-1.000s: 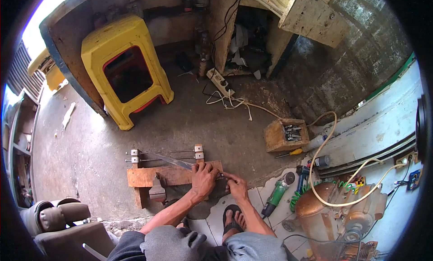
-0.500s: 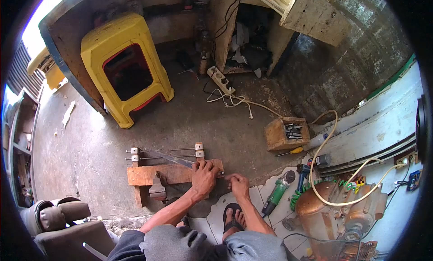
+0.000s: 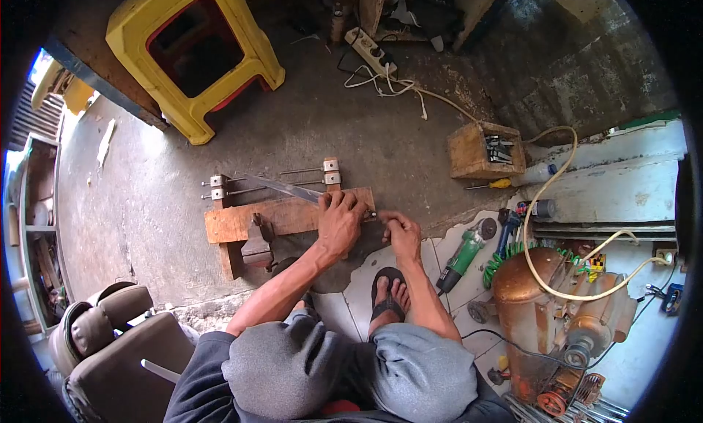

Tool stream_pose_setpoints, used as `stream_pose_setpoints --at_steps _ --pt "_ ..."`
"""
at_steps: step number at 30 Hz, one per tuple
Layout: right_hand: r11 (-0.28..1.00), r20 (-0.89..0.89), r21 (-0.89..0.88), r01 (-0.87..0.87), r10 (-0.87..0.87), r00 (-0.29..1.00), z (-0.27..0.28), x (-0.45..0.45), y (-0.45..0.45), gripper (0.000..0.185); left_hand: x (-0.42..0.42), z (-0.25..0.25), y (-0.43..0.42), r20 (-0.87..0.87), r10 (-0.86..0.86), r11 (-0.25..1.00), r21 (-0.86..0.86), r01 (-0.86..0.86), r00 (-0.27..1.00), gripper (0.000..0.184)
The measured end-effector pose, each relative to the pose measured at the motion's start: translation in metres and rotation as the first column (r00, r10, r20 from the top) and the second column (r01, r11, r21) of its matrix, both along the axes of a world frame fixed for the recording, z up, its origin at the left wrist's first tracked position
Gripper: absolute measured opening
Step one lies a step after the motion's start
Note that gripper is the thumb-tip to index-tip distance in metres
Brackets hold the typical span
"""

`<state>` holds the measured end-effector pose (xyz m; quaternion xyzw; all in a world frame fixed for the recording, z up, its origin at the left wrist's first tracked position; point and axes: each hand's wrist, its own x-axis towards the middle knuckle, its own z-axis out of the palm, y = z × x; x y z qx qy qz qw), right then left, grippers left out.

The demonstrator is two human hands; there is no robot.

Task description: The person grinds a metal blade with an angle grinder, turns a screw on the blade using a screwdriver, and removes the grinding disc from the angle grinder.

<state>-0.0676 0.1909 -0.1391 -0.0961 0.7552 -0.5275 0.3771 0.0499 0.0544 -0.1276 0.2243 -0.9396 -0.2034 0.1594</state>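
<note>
My left hand (image 3: 340, 222) is wrapped round the near end of a long, flat metal blade (image 3: 282, 186), over the right part of a wooden plank bench (image 3: 293, 212). The blade slants away to the upper left. Close by on the right, my right hand (image 3: 403, 235) has its fingers curled near a small shiny tip at the blade's end; what they hold, if anything, is too small to name. A bench vise (image 3: 258, 247) sits on the plank's near edge. Metal clamps with rods (image 3: 332, 176) stand at the bench's far side.
A yellow stool (image 3: 260, 50) and a power strip (image 3: 370, 50) are beyond the bench. To the right are a wooden box of metal parts (image 3: 461, 152), a green angle grinder (image 3: 465, 255), a screwdriver (image 3: 499, 184) and a rusty compressor (image 3: 523, 291). A padded chair (image 3: 124, 357) stands left.
The view has tilted down, so the bench and both hands appear higher. My right hand has drawn slightly away from my left hand, which keeps its grip on the blade.
</note>
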Motion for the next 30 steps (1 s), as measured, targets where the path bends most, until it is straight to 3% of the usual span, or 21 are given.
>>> stream_pose_setpoints --at_steps 12,16,19,22,24,28,30 --pt "0.999 -0.160 0.040 -0.009 0.015 0.987 -0.004 0.004 0.002 0.028 -0.001 -0.003 0.000 -0.036 0.001 1.000 -0.025 -0.002 0.999 0.027" --pt "0.997 -0.068 -0.083 0.008 -0.013 0.998 0.000 0.008 0.000 0.026 0.000 -0.002 0.000 -0.046 0.007 1.000 -0.024 -0.008 0.999 0.025" --pt "0.997 -0.131 0.053 -0.062 0.068 0.989 -0.002 0.003 0.002 0.030 0.001 -0.003 0.001 -0.054 0.013 1.000 -0.015 -0.014 0.998 0.023" --pt "0.996 -0.082 -0.093 0.016 -0.024 0.996 0.003 0.004 0.000 0.029 -0.001 -0.004 -0.001 -0.030 0.009 0.999 -0.037 -0.010 1.000 0.022" --pt "0.987 -0.236 0.039 -0.155 0.160 0.958 -0.005 0.003 0.004 0.029 -0.001 -0.003 -0.001 -0.037 0.002 1.000 -0.027 -0.003 0.999 0.020" --pt "0.992 -0.306 0.045 -0.122 0.130 0.943 -0.010 -0.002 0.005 0.030 0.000 -0.001 0.000 -0.023 0.004 1.000 -0.016 -0.005 1.000 0.020" --pt "0.976 -0.241 -0.022 -0.215 0.203 0.949 -0.006 0.004 0.005 0.030 -0.001 -0.002 0.001 -0.014 0.015 1.000 -0.014 -0.015 1.000 0.020"
